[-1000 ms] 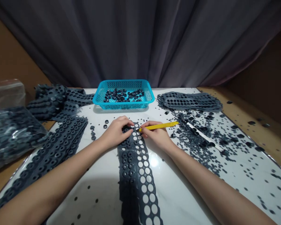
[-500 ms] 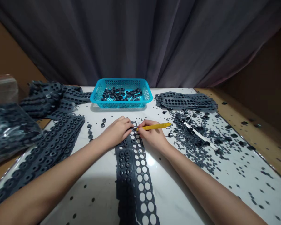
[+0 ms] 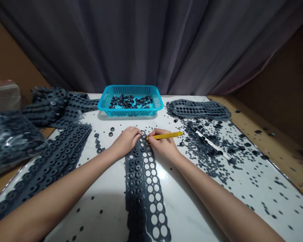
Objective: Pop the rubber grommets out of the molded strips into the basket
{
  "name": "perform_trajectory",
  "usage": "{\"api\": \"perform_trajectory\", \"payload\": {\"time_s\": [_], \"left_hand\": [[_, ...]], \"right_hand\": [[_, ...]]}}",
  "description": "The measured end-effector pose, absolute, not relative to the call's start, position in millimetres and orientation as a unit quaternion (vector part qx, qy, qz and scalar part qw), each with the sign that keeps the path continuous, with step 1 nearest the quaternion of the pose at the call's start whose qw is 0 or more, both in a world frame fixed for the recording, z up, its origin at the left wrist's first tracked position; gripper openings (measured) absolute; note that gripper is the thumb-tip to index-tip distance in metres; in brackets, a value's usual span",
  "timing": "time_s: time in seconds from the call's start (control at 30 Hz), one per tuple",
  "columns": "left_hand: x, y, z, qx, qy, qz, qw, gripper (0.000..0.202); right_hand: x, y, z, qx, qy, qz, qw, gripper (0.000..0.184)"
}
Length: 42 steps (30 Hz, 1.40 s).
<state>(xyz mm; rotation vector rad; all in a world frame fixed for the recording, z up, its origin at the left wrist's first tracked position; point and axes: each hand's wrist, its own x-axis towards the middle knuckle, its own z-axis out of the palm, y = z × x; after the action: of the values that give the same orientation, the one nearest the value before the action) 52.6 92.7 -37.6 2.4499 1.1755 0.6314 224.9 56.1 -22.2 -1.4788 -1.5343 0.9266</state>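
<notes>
A black rubber sheet [image 3: 148, 181] of moulded rings lies lengthwise on the white table. Its right side has rows of open round holes; rings [image 3: 132, 174] still sit along its left side. My left hand [image 3: 126, 141] has its fingers closed at the sheet's far end, gripping its edge. In my right hand [image 3: 164, 144] is a slim yellow pen-shaped tool [image 3: 170, 135], pinched near its tip, which points left at the holes by my left fingertips. What is right under the fingertips is too small to make out.
Behind my hands stands a blue basket [image 3: 130, 112] with loose black rings. More rubber sheets [image 3: 200, 109] lie back right, with scattered black discs [image 3: 204, 158] and a white strip [image 3: 213, 145]. At left are a stacked sheet [image 3: 58, 158] and a filled plastic bag [image 3: 12, 144].
The view has shifted slightly. Both hands stay at the sheet's far end, and the yellow tool's tip has moved only a little.
</notes>
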Motion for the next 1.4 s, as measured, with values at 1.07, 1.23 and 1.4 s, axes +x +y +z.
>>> {"api": "perform_trajectory", "payload": {"time_s": [1.07, 1.23, 1.4], "left_hand": [[38.5, 107.3, 11.5, 0.451, 0.371, 0.377, 0.719, 0.035], [39.6, 160.9, 28.4, 0.655, 0.504, 0.399, 0.396, 0.031], [33.1, 203.1, 37.7, 0.673, 0.545, 0.386, 0.318, 0.031]], "right_hand": [[230.8, 56.1, -38.4, -0.552, -0.612, 0.371, 0.429, 0.015], [232.3, 55.6, -41.4, -0.542, -0.609, 0.391, 0.428, 0.013], [236.7, 55.2, -43.9, -0.464, -0.520, 0.505, 0.509, 0.022]]}}
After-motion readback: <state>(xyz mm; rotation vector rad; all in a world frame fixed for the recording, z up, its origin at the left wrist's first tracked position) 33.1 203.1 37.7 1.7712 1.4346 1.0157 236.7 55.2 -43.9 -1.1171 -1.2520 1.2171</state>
